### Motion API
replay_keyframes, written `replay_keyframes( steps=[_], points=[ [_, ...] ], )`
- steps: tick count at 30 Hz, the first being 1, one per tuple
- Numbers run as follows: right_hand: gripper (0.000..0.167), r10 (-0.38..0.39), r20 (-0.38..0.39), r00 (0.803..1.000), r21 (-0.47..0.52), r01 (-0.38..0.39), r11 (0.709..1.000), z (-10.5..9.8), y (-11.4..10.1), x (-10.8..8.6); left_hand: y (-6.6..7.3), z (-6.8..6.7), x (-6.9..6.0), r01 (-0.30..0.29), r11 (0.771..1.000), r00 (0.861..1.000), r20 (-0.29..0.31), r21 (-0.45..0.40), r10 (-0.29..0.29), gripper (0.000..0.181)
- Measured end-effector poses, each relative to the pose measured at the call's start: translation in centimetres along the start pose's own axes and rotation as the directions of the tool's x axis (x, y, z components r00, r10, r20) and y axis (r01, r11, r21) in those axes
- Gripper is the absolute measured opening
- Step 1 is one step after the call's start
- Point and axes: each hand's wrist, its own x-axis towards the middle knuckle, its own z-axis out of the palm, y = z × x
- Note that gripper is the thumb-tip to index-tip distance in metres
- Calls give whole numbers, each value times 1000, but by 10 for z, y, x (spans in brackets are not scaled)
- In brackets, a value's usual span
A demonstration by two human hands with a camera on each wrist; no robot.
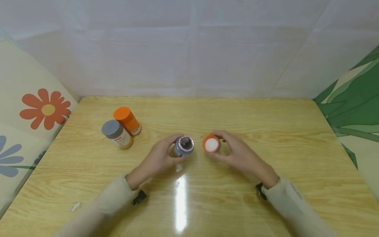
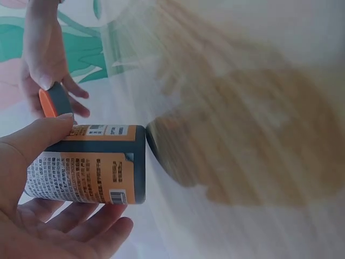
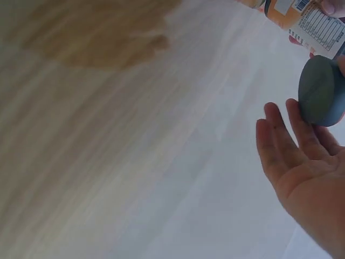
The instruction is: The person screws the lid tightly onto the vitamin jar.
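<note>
My left hand [image 1: 160, 154] grips a supplement bottle [image 2: 102, 164] with an orange and dark grey label. Its uncapped mouth faces up in the head view, with ragged, shiny seal remains round the rim. In the left wrist view the base is close to the glossy tabletop; whether all of it rests there I cannot tell. Just to the right, my right hand [image 1: 237, 151] pinches a screw cap [image 1: 212, 144] between thumb and fingers. The cap is grey outside and orange inside, with a white liner turned up. Cap and bottle are apart.
Two closed bottles stand back left on the wooden table [image 1: 237, 115]: one orange with an orange lid [image 1: 127, 120], one with a grey lid [image 1: 117, 134]. A torn white scrap [image 1: 75, 206] lies front left. A white sheet [image 1: 192, 59] hangs behind the table.
</note>
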Motion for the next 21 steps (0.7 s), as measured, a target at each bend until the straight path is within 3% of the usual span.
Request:
replay_keyframes(
  steps=[7, 14, 21],
  points=[
    [61, -97, -5, 995, 0, 97, 995, 2, -5, -4, 4, 2, -6, -40, 999, 999, 8, -16, 40, 65],
    [64, -189, -20, 982, -22, 189, 982, 2, -8, -6, 10, 2, -9, -31, 998, 997, 64, -58, 35, 63],
    [66, -214, -18, 977, -47, 213, 976, 2, -12, -7, 12, 3, -12, -63, 997, 995, 79, -39, 66, 68]
  ],
)
